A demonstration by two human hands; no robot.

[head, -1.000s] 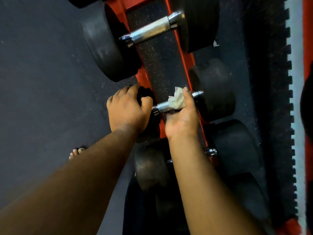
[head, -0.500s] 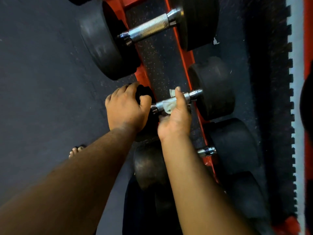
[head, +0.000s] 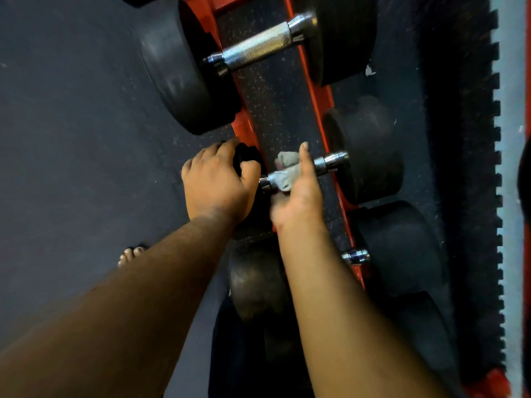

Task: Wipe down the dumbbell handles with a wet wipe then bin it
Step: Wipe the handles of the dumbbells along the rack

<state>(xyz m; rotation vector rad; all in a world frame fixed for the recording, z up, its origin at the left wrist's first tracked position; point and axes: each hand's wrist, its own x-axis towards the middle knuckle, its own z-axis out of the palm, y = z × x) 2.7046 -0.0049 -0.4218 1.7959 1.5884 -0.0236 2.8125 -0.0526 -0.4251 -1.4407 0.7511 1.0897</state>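
My right hand [head: 298, 193] wraps a crumpled wet wipe [head: 283, 170] around the chrome handle [head: 321, 165] of a small dumbbell lying across the red rack [head: 323, 101], fingers curled under the bar and the thumb standing straight up beside the cloth; my left hand [head: 215, 185] clamps over the near black head [head: 248, 159] of the same dumbbell, fingers hooked around its edge to stop it rolling. The wipe is thin, limp and damp, so I judge it will bunch and slide unless I keep it pressed against the metal; the dumbbell is rigid and heavy for its size, best steadied by the rubber head, since the polished collars look slick. A larger dumbbell with a knurled handle [head: 258, 47] waits further along the rack, and another bar end [head: 356, 255] shows nearer me. No bin or other container is in view, so where the wipe ends up I cannot tell
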